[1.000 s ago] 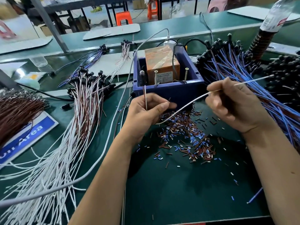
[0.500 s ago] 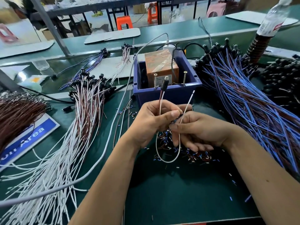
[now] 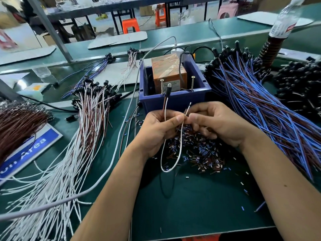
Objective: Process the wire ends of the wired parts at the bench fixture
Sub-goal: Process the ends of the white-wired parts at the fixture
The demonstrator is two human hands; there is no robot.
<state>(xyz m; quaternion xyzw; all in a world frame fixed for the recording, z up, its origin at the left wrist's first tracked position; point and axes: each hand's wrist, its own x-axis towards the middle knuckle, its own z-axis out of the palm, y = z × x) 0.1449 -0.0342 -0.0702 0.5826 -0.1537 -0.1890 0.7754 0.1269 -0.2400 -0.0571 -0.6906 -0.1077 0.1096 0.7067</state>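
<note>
Covering most of the frame, a green bench mat [image 3: 199, 202] lies under heaps of wired parts, with orange stools [image 3: 130, 25] on the workshop floor at the top. Just above centre a blue bin [image 3: 175, 100] holds an orange taped box [image 3: 167, 70] and two upright screws [image 3: 192, 82]. At centre, the left hand [image 3: 156, 134] grips a black-capped part's brown and white wires [image 3: 165, 108], while the right hand [image 3: 218, 122] pinches the white wire's looped-up end [image 3: 188, 106] above scattered insulation bits [image 3: 199, 153].
</note>
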